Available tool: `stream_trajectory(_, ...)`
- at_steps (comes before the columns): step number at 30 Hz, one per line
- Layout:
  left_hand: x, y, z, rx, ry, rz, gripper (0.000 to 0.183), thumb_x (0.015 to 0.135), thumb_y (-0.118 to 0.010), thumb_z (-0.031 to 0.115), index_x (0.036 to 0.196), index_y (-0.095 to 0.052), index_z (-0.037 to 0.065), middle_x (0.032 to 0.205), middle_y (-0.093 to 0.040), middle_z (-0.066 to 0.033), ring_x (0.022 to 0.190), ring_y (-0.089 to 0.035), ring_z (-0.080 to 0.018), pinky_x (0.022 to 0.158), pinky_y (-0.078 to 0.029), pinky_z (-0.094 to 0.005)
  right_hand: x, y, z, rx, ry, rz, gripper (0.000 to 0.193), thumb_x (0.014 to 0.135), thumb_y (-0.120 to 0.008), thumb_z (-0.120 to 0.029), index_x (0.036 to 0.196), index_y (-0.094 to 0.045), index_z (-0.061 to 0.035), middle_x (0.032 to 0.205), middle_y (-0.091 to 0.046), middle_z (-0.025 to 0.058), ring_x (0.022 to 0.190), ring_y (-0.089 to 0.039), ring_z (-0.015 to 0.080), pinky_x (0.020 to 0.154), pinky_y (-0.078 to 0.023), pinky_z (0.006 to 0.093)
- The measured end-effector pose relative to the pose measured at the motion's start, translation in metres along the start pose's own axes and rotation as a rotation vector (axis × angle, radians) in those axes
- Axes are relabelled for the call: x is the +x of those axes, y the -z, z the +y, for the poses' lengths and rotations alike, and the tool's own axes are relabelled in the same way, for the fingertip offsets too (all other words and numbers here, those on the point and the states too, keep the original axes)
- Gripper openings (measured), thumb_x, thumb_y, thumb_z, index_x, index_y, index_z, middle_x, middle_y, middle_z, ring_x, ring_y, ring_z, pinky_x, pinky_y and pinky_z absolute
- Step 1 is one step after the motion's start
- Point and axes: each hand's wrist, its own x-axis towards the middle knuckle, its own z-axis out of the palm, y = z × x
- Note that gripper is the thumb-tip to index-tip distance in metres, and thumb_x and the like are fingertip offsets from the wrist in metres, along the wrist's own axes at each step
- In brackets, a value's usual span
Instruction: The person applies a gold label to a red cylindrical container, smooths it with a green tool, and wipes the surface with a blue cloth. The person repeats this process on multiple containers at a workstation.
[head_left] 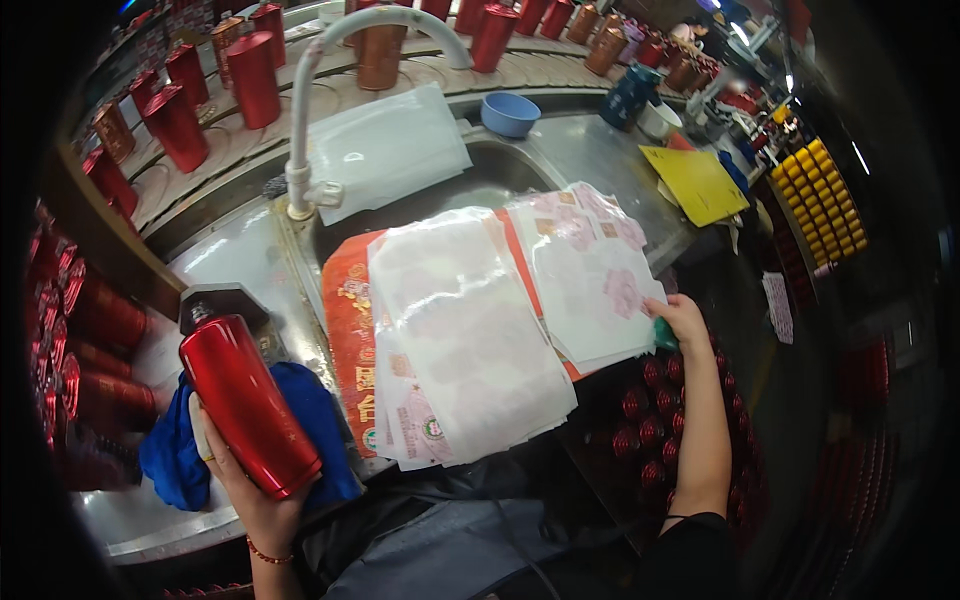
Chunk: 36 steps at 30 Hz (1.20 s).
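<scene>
A: What's held in the L hand?
B: Red bottle, tilted, gripped near its base w/ palm curled round; most fingers are hidden behind it. Blue cloth is partly covered too.
A: And the R hand?
B: Thumb + fingers are bent nearly together at R edge of printed sheets; can't tell if one's gripped. Green bit below is mostly blocked.
A: Other stack?
B: White sheets are laid L of those, over red sheet, part-covered. Sink is half hidden.
</scene>
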Motion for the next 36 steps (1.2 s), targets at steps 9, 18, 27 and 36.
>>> stream_trajectory(9,0.001,0.0,0.005,-0.021,-0.012,0.001,0.142,0.058,-0.1,0.039,0.163,-0.014,-0.002,0.165,-0.027,-0.0244,0.143,-0.039,-0.0414,0.117,-0.035,-0.047,0.016,0.039,-0.006,0.042,0.146,0.25,0.015,0.089,-0.074,-0.009,0.094,-0.074,0.0054,0.08,-0.073,0.0059,0.07,-0.066,0.0123,0.064,-0.051,0.0254)
stream_trajectory(18,0.005,-0.003,0.005,-0.424,0.117,-0.026,0.138,0.064,-0.099,0.034,0.162,-0.01,-0.004,0.152,-0.042,-0.0264,0.134,-0.051,-0.0381,0.11,-0.044,-0.0462,-0.1,-0.082,-0.221,-0.546,0.759,-0.188,0.018,0.089,-0.071,-0.011,0.105,-0.075,-0.0023,0.09,-0.074,0.0138,0.073,-0.068,0.0252,0.07,-0.053,0.0332)
stream_trajectory(27,0.009,0.014,0.004,-0.235,0.028,-0.086,0.126,0.076,-0.09,0.034,0.159,-0.008,-0.012,0.148,-0.042,-0.0366,0.126,-0.055,-0.0493,0.103,-0.049,-0.0466,-0.218,-0.191,-0.333,-0.877,1.47,-0.926,0.037,0.083,-0.064,-0.009,0.119,-0.069,-0.0126,0.089,-0.064,0.0016,0.08,-0.069,0.0215,0.063,-0.055,0.0332)
stream_trajectory(36,0.007,0.004,0.0,-0.306,0.011,-0.003,0.122,0.077,-0.088,0.038,0.158,-0.014,-0.013,0.144,-0.047,-0.0366,0.108,-0.062,-0.0453,0.094,-0.052,-0.0464,-0.264,-0.23,-0.388,-0.828,1.638,-1.151,0.037,0.087,-0.065,-0.013,0.124,-0.064,-0.0108,0.092,-0.066,0.0008,0.081,-0.071,0.0184,0.059,-0.055,0.0311)
